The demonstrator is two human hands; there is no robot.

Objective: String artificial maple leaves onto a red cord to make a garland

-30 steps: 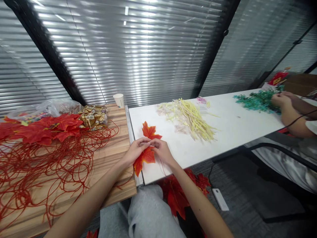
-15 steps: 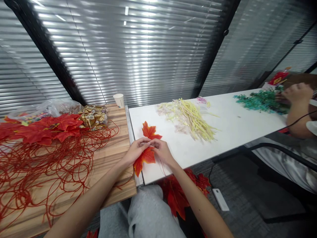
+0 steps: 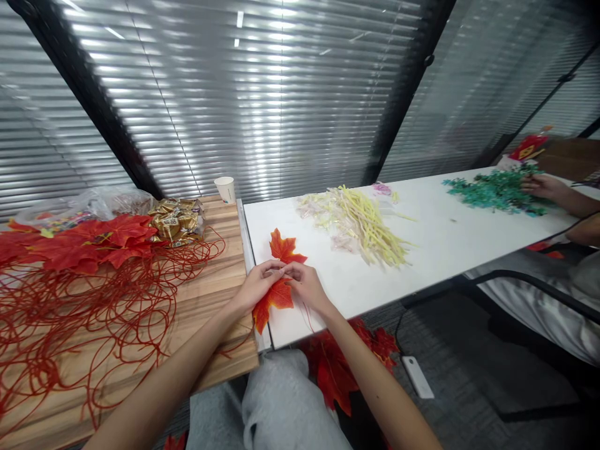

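Note:
My left hand (image 3: 260, 284) and my right hand (image 3: 304, 282) meet fingertip to fingertip over the seam between the two tables. Both are closed in a pinch at the middle of red-orange artificial maple leaves. One maple leaf (image 3: 285, 247) points away from me beyond the fingers. Another maple leaf (image 3: 274, 303) spreads towards me below them. A thin red cord (image 3: 307, 315) trails from under my right hand to the white table's front edge. My fingers cover the spot where leaves and cord come together.
Tangled red cord (image 3: 117, 312), red leaves (image 3: 94, 244) and gold-wrapped packets (image 3: 175, 222) lie on the wooden table (image 3: 220, 281). A paper cup (image 3: 225, 189) stands behind. Yellow strips (image 3: 370, 228) and green foliage (image 3: 497, 190) lie on the white table (image 3: 435, 237). A co-worker's hand (image 3: 539, 186) touches the foliage.
My hands and the leaves have barely moved. At the right, the co-worker's raised hand and forearm have lowered and drawn back, with one hand now at the green foliage.

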